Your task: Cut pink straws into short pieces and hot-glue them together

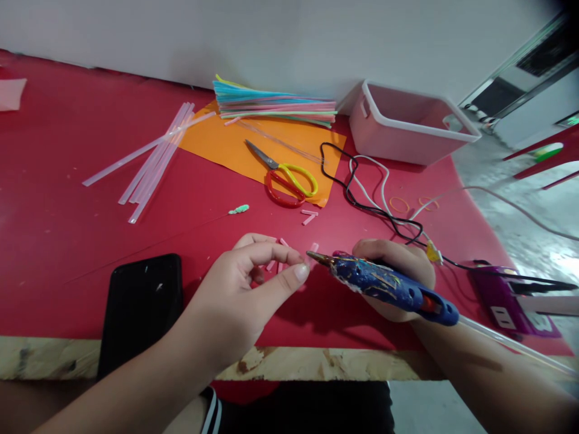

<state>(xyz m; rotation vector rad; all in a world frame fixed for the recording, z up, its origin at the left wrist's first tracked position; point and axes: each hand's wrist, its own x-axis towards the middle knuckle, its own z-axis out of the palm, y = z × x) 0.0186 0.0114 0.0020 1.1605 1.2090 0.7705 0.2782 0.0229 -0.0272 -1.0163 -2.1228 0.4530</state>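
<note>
My right hand (402, 265) is wrapped round a blue hot glue gun (384, 286), worn and smeared with dried glue. A clear glue stick (511, 340) sticks out of its back end. Its metal nozzle points left and comes close to the fingertips of my left hand (257, 289). The thumb and index finger of that hand are pinched together; what they hold, if anything, is too small to make out. Short pink pieces (281, 256) show behind the left fingers, and two more pink pieces (309, 216) lie just beyond. A pale pink bit (315, 248) appears beside the nozzle.
Scissors (283, 175) lie partly on an orange sheet (208, 144), near a pipe cleaner bundle (275, 103). Glue sticks (156, 157) and a phone (140, 307) are at left. A pink bin (407, 126), tangled cords (371, 205) and a purple power strip (511, 301) stand right.
</note>
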